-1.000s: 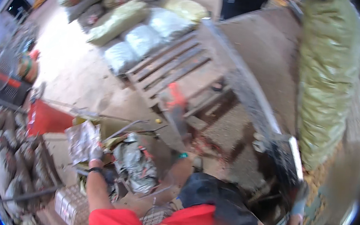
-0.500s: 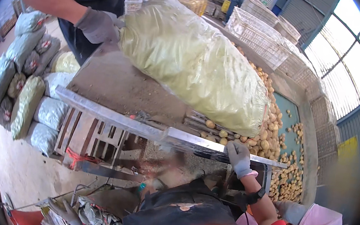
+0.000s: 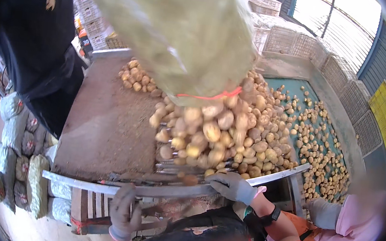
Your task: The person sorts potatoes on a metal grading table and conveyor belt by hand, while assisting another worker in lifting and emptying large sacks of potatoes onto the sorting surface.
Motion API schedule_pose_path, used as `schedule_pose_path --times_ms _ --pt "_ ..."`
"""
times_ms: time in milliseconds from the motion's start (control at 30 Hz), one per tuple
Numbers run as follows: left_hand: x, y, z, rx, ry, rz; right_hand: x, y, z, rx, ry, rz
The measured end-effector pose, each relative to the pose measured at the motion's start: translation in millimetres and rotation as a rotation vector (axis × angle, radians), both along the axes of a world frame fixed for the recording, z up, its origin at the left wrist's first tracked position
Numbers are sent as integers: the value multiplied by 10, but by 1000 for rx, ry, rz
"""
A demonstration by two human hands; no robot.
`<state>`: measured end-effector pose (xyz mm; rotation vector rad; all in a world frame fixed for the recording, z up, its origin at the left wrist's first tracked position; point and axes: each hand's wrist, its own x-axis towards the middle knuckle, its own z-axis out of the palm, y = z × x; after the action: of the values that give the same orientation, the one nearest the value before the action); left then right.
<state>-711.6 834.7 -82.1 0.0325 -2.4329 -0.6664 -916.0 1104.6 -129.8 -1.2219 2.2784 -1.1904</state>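
Note:
Grey-gloved, my right hand [image 3: 233, 187] rests on the metal rail [image 3: 277, 176] along the near edge of the sorting table, its fingers bent over the top. My left hand [image 3: 125, 213], in the same kind of glove, is at the rail further left, with its thumb apart from its fingers and nothing in it. Above the table a large pale-green plastic sack [image 3: 174, 37] hangs tilted, its red-edged mouth facing down. Potatoes [image 3: 210, 132] pour from it into a heap on the table, some blurred by motion. Whoever holds the sack has their hands hidden.
A dark-clothed person [image 3: 39, 46] stands at the table's far left. Filled sacks [image 3: 38, 184] are stacked on the floor at left. Scattered potatoes lie on a green surface [image 3: 278, 85] at right, beside plastic crates [image 3: 354, 103]. A pink-sleeved co-worker's gloved hand [image 3: 323, 212] is close on my right.
The sack has gone from lying across the table to being lifted and tipped, and potatoes now spill out. My left hand has come up to the rail; my right has slid left along it.

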Motion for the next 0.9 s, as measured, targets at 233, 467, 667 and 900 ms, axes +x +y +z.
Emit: schedule_pose_path --times_ms 233,467,667,900 --pt "-916 477 -173 -70 -279 -178 -773 417 13 -1 325 -141" --pt "-1253 750 -310 -92 -499 108 -1246 505 -187 202 522 -50" --pt "-1391 776 -402 -152 -502 308 -1978 1008 -530 523 397 -210" --pt "-1536 857 -600 -110 -518 402 -2554 1540 -1086 673 451 -375"
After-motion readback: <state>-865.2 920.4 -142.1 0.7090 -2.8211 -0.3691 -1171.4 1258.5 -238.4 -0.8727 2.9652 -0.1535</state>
